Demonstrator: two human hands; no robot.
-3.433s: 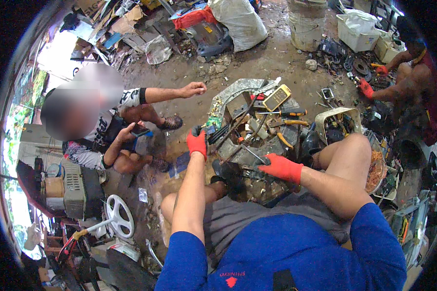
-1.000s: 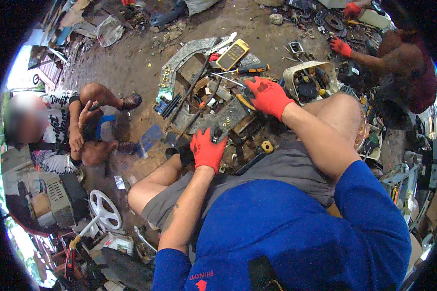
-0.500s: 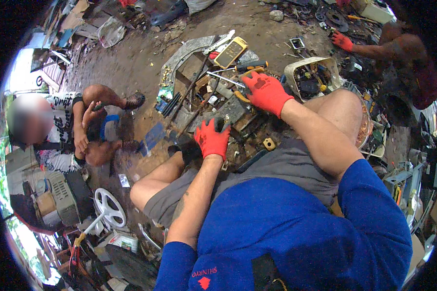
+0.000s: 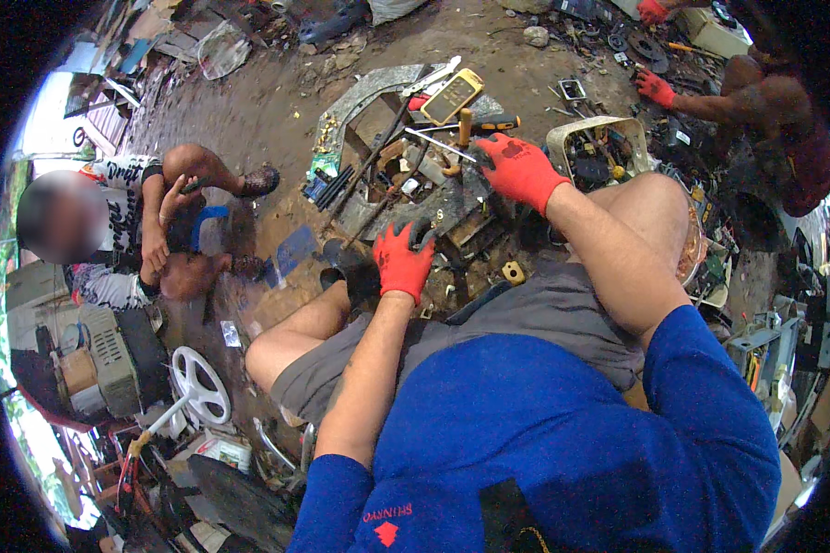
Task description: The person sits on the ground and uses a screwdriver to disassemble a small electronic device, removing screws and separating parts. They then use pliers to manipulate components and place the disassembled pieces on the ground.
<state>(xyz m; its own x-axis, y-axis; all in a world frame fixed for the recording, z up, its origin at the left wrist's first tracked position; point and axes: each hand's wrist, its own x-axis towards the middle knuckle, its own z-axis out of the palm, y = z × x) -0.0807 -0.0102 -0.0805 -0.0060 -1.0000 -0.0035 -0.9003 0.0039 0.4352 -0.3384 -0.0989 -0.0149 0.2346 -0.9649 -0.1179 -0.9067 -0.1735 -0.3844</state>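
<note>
My right hand [image 4: 526, 173], in a red glove with dark fingertips, is closed on the end of a slim silver metal rod [image 4: 441, 145]. The rod points left over a stone-like slab [image 4: 360, 97]; any handle on it is hidden. Just left of those fingers stands a short wooden-looking handle [image 4: 466, 127]. My left hand [image 4: 403, 265], gloved alike, hovers by the near edge of the slab, fingers loosely bent and thumb apart, with nothing visible in them. Beyond the rod lie a yellow-framed meter [image 4: 452, 97] and a dark-and-orange handled tool [image 4: 495, 123].
A cream bin [image 4: 598, 127] of scrap parts stands right of my right hand. Dark rods [image 4: 327, 187] lie at the slab's left. A person [image 4: 129, 221] sits at the left; another person's red-gloved hand [image 4: 655, 89] works at the upper right. A white wheel [image 4: 200, 384] lies lower left.
The whole view has shifted slightly. The wooden-looking handle now stands more upright and clear of my right fingers. My left hand stays in nearly the same place.
</note>
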